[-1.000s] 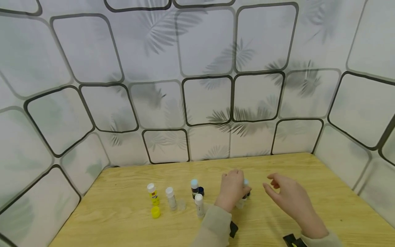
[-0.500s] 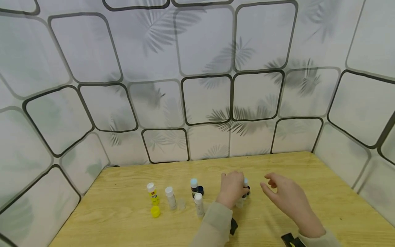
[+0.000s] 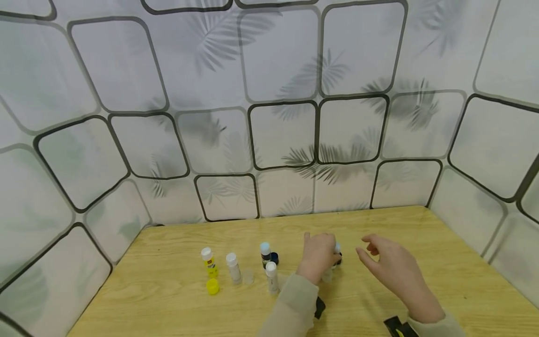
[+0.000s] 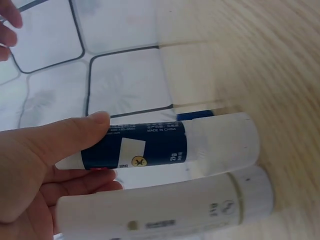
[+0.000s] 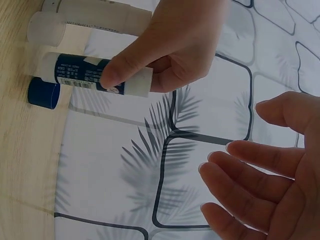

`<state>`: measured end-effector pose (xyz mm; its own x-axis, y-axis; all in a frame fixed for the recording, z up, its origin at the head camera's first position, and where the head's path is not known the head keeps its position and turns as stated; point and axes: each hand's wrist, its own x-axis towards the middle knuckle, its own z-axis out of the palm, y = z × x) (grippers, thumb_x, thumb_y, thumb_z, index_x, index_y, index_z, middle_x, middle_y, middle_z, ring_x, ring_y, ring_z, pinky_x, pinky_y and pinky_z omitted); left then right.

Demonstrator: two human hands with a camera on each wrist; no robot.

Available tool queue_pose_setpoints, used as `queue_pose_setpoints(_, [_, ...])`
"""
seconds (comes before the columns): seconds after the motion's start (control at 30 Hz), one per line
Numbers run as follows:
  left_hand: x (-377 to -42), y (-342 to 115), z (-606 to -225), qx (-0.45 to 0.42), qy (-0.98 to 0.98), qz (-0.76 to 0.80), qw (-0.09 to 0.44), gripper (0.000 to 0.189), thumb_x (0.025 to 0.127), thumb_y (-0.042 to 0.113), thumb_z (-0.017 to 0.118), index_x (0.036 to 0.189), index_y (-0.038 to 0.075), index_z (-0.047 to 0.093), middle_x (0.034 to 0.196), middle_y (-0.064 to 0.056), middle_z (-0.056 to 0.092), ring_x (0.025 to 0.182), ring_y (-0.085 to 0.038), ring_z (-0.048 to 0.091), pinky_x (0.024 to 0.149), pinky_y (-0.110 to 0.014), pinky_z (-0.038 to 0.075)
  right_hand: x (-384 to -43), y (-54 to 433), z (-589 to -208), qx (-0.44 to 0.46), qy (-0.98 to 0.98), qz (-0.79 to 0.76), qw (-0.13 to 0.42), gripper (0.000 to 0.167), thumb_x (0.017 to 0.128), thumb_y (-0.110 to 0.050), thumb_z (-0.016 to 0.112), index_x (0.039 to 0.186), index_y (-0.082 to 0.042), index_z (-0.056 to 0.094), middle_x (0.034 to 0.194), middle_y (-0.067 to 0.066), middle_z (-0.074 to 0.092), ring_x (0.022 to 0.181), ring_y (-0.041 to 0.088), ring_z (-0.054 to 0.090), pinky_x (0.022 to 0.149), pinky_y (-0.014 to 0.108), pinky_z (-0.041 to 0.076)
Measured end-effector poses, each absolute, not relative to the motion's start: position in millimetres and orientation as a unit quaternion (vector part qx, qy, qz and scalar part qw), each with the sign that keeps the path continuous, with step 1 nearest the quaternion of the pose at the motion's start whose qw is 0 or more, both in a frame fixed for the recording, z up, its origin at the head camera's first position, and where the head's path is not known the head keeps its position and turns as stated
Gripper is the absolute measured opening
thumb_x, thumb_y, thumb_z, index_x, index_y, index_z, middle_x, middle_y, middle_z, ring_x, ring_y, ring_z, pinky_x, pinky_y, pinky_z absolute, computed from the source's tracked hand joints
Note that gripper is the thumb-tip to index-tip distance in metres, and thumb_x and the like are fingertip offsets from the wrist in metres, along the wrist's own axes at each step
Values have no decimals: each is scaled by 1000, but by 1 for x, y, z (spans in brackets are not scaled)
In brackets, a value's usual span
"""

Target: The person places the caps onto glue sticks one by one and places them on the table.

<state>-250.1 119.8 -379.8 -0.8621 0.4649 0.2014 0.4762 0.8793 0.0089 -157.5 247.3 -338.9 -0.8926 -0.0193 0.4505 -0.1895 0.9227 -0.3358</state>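
Observation:
With my left hand [image 3: 318, 255] I grip a navy glue stick [image 4: 150, 145], thumb pressed on its side near the white top. It stands upright on the table. A white glue stick [image 4: 165, 210] is right next to it, mostly behind the hand in the head view. Beside the navy stick sits its dark blue cap [image 5: 44, 93], and a clear cap [image 5: 46, 29] lies by the white one. My right hand [image 3: 393, 264] hovers to the right, fingers loosely bent, holding nothing.
To the left on the wooden table [image 3: 168, 304] stand a yellow glue stick [image 3: 209, 263] with its yellow cap [image 3: 212, 286], white glue sticks [image 3: 233, 268] [image 3: 272, 278], and another navy glue stick [image 3: 265, 255] with its cap [image 3: 274, 258]. A patterned curtain [image 3: 286, 135] rises behind the table.
My right hand has drifted very slightly to the left. The left hand keeps its grip on the navy glue stick in nearly the same place.

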Motion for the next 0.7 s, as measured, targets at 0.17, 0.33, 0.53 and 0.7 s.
queue_pose_setpoints(0.17, [-245, 114, -371, -246, -956, -47, 155, 27, 75, 46, 65, 84, 21, 61, 77, 9, 59, 70, -8, 57, 88, -42, 37, -159, 247, -340, 53, -955, 186, 224, 29, 81, -25, 63, 99, -2, 62, 76, 4, 62, 65, 19, 57, 49, 33, 43])
queue_pose_setpoints(0.33, [-238, 105, -359, -248, -948, -85, 180, 29, 77, 46, 63, 88, 19, 60, 79, 7, 59, 72, -10, 57, 84, -38, 41, -160, 245, -341, 57, -955, 183, 228, 29, 81, -25, 64, 99, -2, 62, 75, 3, 61, 64, 18, 57, 47, 31, 43])
queue_pose_setpoints(0.53, [-228, 87, -352, -264, -917, -189, 233, 27, 77, 38, 66, 85, 14, 58, 73, 5, 55, 64, -8, 55, 58, -20, 44, -162, 243, -341, 58, -955, 183, 225, 29, 81, -25, 64, 98, -1, 62, 74, 3, 61, 65, 19, 58, 49, 33, 44])
queue_pose_setpoints(0.7, [-218, 69, -348, -284, -882, -292, 237, 23, 78, 27, 68, 87, 10, 55, 77, 3, 54, 64, -7, 53, 53, -15, 41, -163, 241, -341, 58, -954, 185, 228, 28, 80, -24, 65, 97, -2, 63, 74, 3, 61, 67, 21, 59, 50, 35, 45])
